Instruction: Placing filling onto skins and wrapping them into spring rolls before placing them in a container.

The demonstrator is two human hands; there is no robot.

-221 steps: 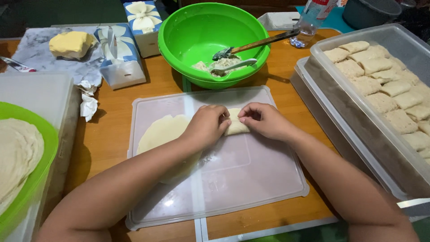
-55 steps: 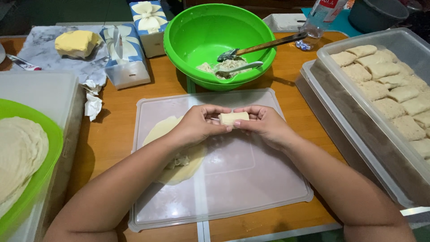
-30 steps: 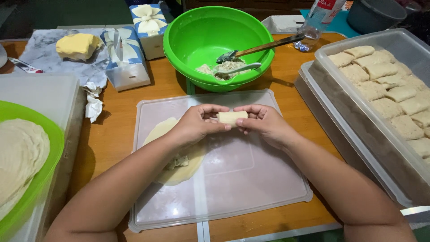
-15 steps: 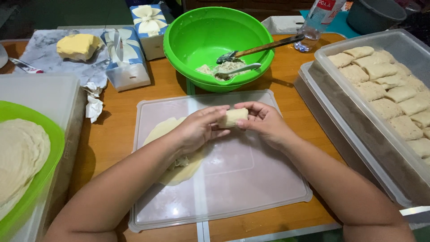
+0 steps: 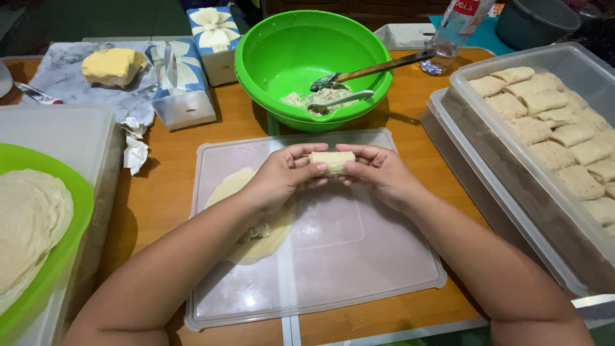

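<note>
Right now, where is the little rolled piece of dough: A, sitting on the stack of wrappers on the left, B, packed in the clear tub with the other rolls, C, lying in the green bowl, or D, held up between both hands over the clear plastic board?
D: the rolled piece of dough is pinched between the left hand and right hand, above the clear plastic board.

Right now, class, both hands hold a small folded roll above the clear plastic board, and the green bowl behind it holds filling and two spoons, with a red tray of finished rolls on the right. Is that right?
One detail is wrong: the tray of finished rolls is clear plastic, not red, as the head view shows. The left hand and right hand do hold the roll above the board, and the green bowl holds filling and two spoons.
</note>
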